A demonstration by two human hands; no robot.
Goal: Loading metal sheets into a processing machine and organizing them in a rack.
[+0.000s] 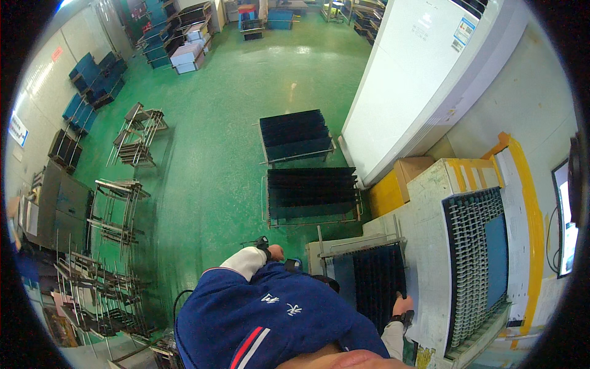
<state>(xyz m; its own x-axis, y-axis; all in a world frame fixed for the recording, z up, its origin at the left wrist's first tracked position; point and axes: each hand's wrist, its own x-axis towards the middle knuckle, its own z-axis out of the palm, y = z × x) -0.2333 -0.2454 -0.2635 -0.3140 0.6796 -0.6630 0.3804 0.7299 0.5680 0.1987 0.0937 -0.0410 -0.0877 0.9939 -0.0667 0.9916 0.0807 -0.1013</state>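
Observation:
My right hand (402, 304) is at the right edge of a rack of thin dark panels (373, 280), its fingers bent around the edge of the outermost panel. The panels stand close together in a metal frame (359, 246) on a pale bench, and my torso covers their near part. Out over the green floor, beyond my chest, is my left hand (276, 252), away from the rack. It looks rounded, but its fingers are too small and turned away to read. Both wrists carry dark bands.
Two more racks of dark panels (313, 194) (295, 135) stand on the floor ahead. A slotted holder (470, 264) is right of the bench, near a tall white cabinet (412, 67). Several metal frames (120, 209) line the left. A brown carton (412, 172) sits behind the bench.

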